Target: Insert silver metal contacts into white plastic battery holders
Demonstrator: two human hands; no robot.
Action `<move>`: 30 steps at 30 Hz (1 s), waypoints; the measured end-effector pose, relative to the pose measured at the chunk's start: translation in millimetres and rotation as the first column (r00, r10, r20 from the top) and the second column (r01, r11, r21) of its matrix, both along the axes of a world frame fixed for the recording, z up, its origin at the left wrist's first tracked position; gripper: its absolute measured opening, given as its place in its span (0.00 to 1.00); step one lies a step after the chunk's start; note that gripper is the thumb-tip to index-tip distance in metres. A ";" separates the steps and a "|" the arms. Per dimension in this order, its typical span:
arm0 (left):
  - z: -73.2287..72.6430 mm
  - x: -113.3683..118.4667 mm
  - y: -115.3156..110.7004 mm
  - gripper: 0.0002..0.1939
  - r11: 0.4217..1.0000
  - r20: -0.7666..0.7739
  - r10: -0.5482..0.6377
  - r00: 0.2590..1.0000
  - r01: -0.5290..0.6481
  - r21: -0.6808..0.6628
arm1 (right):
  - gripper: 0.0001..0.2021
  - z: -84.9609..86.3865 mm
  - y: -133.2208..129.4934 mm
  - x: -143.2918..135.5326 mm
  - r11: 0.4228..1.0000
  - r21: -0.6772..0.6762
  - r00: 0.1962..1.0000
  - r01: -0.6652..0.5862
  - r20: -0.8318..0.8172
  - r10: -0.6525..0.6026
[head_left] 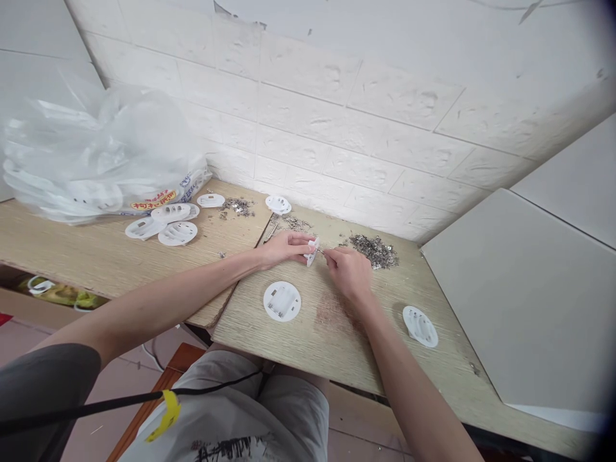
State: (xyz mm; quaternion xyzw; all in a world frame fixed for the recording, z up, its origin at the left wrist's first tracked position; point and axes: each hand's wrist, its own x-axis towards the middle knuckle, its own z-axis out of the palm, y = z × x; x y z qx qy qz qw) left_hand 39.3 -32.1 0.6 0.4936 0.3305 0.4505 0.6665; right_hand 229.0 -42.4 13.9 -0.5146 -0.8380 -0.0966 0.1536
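Note:
My left hand is closed on a round white plastic battery case, tilted nearly upright above the table. Against its face, my right hand pinches a thin metal piece; most of it is hidden by the fingers, so its kind is unclear. In front of my hands, another white battery case lies flat, its compartments and small metal springs facing up. Just beyond my right hand is a heap of small metal contacts.
More white discs lie at the left, by a clear plastic bag full of them. Single discs sit near the wall and at the right. Smaller metal piles lie farther back. A grey panel bounds the right side.

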 end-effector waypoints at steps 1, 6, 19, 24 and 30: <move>-0.5 0.1 0.2 0.21 1.000 -0.003 0.001 1.000 -0.001 0.003 | 0.15 0.2 -0.2 -1.0 1.000 0.005 1.000 -0.004 0.018 0.004; -0.3 2.1 -0.4 0.22 1.000 -0.024 0.011 1.000 -0.010 0.017 | 0.15 1.6 -1.8 -5.9 0.999 0.026 0.996 -0.021 0.088 0.019; 3.4 3.3 -0.3 0.19 1.000 0.090 0.007 0.996 -0.005 -0.017 | 0.14 -2.2 5.0 -11.1 0.998 -0.054 0.963 0.013 -0.268 -0.027; 3.8 3.0 1.8 0.17 0.999 0.249 -0.020 0.968 0.030 -0.034 | 0.14 -3.8 9.2 -10.1 0.969 -0.237 0.815 -0.062 -0.572 -0.088; 5.2 7.1 2.0 0.20 0.995 0.316 0.042 0.948 -0.010 -0.103 | 0.14 -10.6 12.1 -11.7 0.961 -0.241 0.670 -0.133 -0.737 -0.092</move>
